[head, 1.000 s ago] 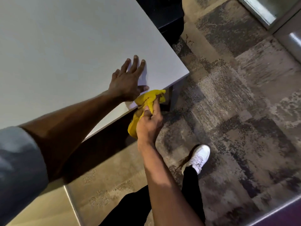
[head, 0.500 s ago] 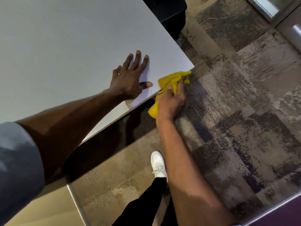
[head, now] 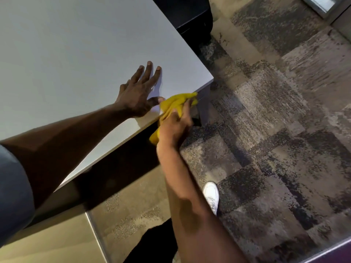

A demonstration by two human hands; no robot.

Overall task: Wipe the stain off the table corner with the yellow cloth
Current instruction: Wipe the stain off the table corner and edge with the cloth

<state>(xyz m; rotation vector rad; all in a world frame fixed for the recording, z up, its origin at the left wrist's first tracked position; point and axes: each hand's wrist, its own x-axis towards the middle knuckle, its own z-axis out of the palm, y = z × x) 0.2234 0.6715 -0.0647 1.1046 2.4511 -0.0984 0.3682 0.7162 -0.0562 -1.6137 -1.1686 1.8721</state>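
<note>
Right hand (head: 173, 128) nearest: fingers (head: 185, 112) curled tight around bunched yellow cloth (head: 176, 101), pressed against surface (head: 76, 44) edge, short of corner beyond fingertips. Left hand (head: 137, 95) farther in, fingers (head: 148, 73) spread wide, flat on top, holding nothing; thumb touched cloth. No stain visible; wiping judged underway, corner itself not yet covered.
</note>
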